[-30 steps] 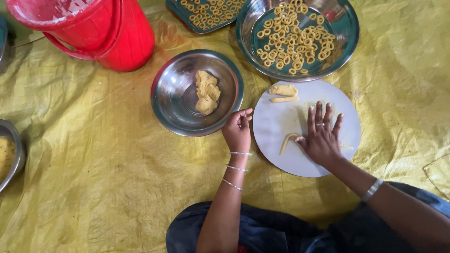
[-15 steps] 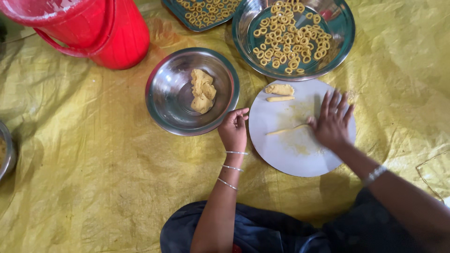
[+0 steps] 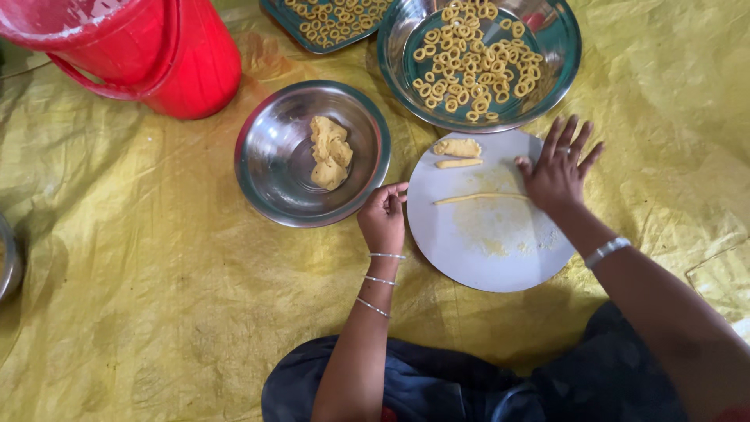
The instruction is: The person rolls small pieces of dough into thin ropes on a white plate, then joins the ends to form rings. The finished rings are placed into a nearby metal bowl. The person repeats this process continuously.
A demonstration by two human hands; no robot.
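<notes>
**Rolling dough into a strand on a yellow floor sheet**

Yellow plastic sheeting (image 3: 156, 297) covers the floor, creased and shiny, and everything sits on it. Seen from above, a person sits cross-legged in dark clothing.

At the centre lies a thin dough strand (image 3: 480, 198) on a round white board (image 3: 469, 266). It is longer and thinner than a second ago, when it was a short stub under the palm; the rolling has drawn it out across the board. The right hand (image 3: 556, 173) rests at the strand's right end, fingers spread flat and open, gripping nothing; it has slid toward the board's far right edge. The left hand (image 3: 383, 219) stays at the board's left rim, fingers curled loosely closed; whether they pinch anything cannot be told. Thin bangles circle both wrists.

Two short dough pieces (image 3: 458, 152) wait near the board's top edge. Left of the board, a steel bowl (image 3: 266, 156) holds a dough lump (image 3: 328, 152). Beyond the board, a steel plate (image 3: 562, 55) is heaped with small dough rings (image 3: 469, 62), and a teal tray (image 3: 281, 19) beside it holds more. A red plastic bucket (image 3: 180, 62) stands at the top left. No packages, labels or signs are visible.
</notes>
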